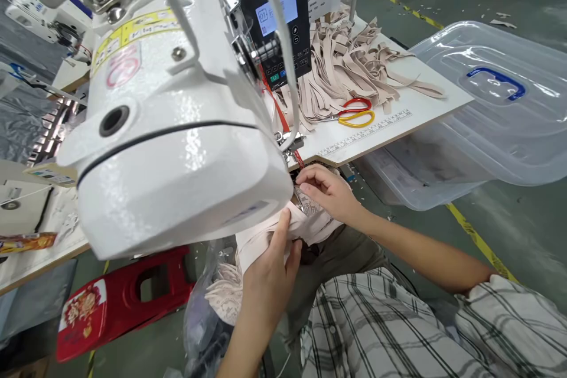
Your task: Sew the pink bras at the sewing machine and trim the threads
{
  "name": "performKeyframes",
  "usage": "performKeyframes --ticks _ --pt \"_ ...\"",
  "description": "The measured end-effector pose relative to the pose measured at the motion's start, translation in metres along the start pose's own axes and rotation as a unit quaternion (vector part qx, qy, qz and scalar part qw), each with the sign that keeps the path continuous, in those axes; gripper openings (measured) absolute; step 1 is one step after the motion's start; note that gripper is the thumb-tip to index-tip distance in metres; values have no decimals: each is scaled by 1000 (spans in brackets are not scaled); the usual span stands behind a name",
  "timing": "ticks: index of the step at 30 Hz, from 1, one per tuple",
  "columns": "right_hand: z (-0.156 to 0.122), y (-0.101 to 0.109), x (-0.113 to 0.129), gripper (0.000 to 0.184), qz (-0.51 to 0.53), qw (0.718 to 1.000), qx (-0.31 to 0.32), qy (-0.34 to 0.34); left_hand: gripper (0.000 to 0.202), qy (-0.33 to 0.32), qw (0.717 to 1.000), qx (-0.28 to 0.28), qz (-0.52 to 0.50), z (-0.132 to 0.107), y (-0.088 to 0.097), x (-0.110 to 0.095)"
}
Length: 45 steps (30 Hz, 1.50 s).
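A white sewing machine (186, 183) fills the left and middle of the view, and its head hides the needle area. Pale pink fabric (254, 242) with a lace part lies beneath the head's right end and hangs over my lap. My left hand (270, 271) grips the near part of this fabric, index finger stretched along it and thumb beside it. On the far side, my right hand (332, 192) has bent fingers at the lace edge, close to the machine's metal parts. Its fingertips are partly hidden. A red tape (297, 157) runs down in front of those fingers.
Pale fabric strips (345, 71) are heaped on the white table (425, 85), near red-and-yellow-handled scissors (357, 113) and a control panel (279, 23). A clear lidded bin (500, 124) stands right. A red stool (128, 295) and a plastic bag (201, 313) are at lower left.
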State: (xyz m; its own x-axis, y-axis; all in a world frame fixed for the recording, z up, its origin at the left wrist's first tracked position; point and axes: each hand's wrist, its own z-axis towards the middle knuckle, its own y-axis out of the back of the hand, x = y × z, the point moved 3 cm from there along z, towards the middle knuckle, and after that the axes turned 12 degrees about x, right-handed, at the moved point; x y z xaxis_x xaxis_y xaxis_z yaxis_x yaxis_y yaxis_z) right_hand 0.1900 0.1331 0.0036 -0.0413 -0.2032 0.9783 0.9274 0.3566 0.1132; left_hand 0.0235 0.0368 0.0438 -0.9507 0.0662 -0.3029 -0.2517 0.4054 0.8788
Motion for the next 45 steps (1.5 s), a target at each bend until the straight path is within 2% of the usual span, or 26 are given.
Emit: performKeyframes --ticks 8,12,15,19,24,26,28,31,33,34,37,38,39,40,42,43,45 --pt "-11 0 -2 19 34 999 9 -31 57 11 1000 -16 -20 -5 -6 2" --pt "-13 -5 -1 17 65 997 7 -42 76 33 996 -65 -57 -11 -7 5" --pt "-17 -10 2 22 77 995 10 -63 86 42 995 -63 -62 -12 -11 5" --pt "-35 -14 7 32 62 996 6 -71 87 38 996 -62 -54 -17 -32 -5" --pt "-65 -18 6 26 89 988 45 -116 84 -50 989 -120 -68 -32 -71 -35" --pt "-73 -15 4 30 122 985 32 -121 84 -68 988 -101 -93 -36 -82 -43" --pt "-79 -9 4 35 128 984 15 -120 86 -78 987 -56 -130 -38 -87 -46" --pt "-82 2 8 37 106 987 14 -119 85 -101 973 24 -208 -38 -84 -42" --pt "-84 6 13 38 81 989 33 -116 71 -133 958 41 -250 -40 -74 -36" --pt "-84 7 17 39 63 990 45 -115 60 -149 955 24 -255 -42 -67 -33" --pt "-85 4 25 46 -2 989 94 -114 35 -175 953 -129 -209 -49 -47 -20" --pt "-84 1 25 49 -19 986 121 -116 36 -185 948 -182 -184 -50 -42 -17" --pt "-83 -3 26 51 -30 982 153 -107 42 -205 942 -213 -158 -48 -39 -14" --pt "-81 -7 27 53 -39 977 190 -86 50 -234 937 -223 -131 -44 -38 -12" --pt "-78 -16 30 52 -66 964 254 -46 60 -286 934 -202 -76 -32 -41 -7" --pt "-78 -20 31 50 -90 956 279 -27 60 -297 934 -191 -56 -25 -44 -3" --pt "-81 -26 32 41 -159 940 303 4 45 -296 939 -174 -32 -13 -53 8"
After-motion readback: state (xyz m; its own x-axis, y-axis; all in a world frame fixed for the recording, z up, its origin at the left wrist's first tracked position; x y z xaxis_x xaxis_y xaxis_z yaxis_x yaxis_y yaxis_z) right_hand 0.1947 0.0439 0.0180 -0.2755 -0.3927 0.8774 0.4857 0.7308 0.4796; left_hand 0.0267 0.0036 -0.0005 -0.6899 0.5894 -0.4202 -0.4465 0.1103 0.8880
